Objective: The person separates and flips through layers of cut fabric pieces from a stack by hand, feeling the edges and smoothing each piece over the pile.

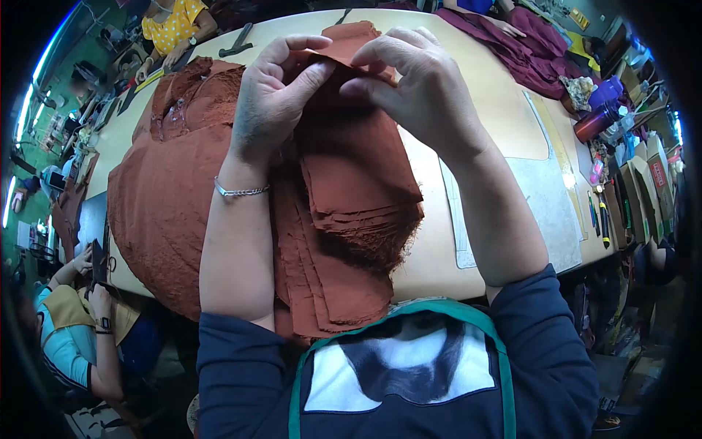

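Both hands are raised over a stack of rust-brown cloth pieces point(355, 161) with frayed lower edges. My left hand point(285, 88), with a chain bracelet at the wrist, pinches the upper edge of the cloth between thumb and fingers. My right hand point(413, 80) pinches the same edge a little to the right, its fingers bent. Beneath the stack, more layered rust-brown strips point(322, 282) reach down to the apron. A large pile of the same cloth point(172, 190) lies to the left of my left forearm.
On the pale table point(424, 263) are a hammer point(236, 44) at the back, grey pattern sheets point(515, 212) at right, maroon cloth point(519, 51) and a dark red tumbler point(594, 123). Co-workers' hands point(175, 55) show at back left, others at lower left and back right.
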Demonstrator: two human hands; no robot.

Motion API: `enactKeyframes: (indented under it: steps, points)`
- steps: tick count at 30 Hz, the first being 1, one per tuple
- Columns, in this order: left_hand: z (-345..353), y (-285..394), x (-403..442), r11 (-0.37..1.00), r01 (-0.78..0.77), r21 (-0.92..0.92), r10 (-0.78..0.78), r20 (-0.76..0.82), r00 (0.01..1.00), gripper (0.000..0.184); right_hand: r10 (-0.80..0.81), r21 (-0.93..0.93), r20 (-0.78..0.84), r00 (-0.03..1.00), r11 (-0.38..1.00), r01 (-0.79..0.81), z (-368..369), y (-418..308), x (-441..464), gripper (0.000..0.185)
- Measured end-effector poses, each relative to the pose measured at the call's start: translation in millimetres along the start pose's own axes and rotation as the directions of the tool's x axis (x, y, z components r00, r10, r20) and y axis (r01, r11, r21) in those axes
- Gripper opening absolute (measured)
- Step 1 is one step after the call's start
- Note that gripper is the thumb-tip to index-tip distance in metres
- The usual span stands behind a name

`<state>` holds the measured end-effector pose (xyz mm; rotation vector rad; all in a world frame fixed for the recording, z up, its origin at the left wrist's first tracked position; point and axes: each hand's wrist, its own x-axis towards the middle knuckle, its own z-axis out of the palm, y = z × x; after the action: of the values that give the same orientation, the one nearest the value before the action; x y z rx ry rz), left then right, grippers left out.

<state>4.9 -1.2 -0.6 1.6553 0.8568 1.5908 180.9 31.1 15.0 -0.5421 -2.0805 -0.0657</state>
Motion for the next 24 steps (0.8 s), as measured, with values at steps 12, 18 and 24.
enactKeyframes:
  steps: [12,18,24]
  points:
    - [-1.1,0.9,0.5,0.997,0.068,-0.042,-0.067,0.031,0.997,0.020,-0.242,-0.135,-0.011,0.970,0.962,0.238,0.8,9.7,1.7,0.007]
    - [0.2,5.3,-0.8,0.986,0.166,0.020,-0.167,0.061,0.984,0.022,-0.306,-0.138,0.029,0.952,0.942,0.307,-0.6,11.6,-0.3,0.012]
    - [-4.1,3.8,0.2,0.980,0.197,0.014,-0.197,0.110,0.974,0.026,-0.257,-0.229,0.099,0.961,0.934,0.274,0.8,9.2,-5.1,0.014]
